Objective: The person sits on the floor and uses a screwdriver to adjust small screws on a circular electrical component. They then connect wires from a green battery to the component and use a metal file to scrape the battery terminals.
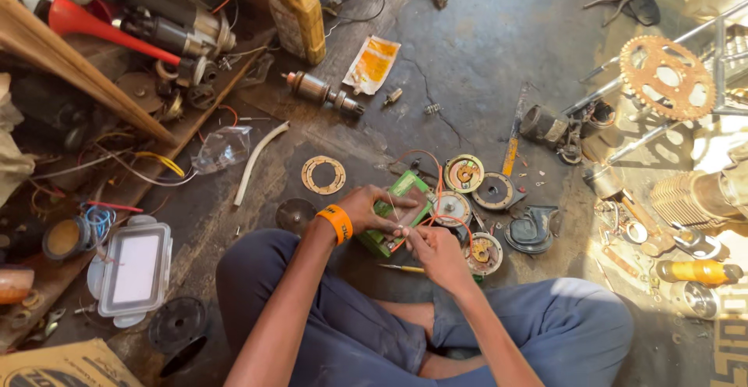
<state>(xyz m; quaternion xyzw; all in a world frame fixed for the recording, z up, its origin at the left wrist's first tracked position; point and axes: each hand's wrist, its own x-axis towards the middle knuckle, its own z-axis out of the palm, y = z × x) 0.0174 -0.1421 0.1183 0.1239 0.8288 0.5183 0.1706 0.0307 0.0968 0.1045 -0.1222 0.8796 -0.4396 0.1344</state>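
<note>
We grip the green box [393, 215] w/ left hand [372, 209], fingers wrapped over its top. Right hand [435, 250] pinches a thin wire at the box's near edge; round discs [464, 173] lie just beyond fingertips.

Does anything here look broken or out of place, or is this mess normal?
One thing looks damaged: a thin crack runs across the dark floor near the torn yellow packet. Otherwise parts simply lie scattered. The left hand holds a green block trailing orange wires; the right hand pinches at them.
</note>
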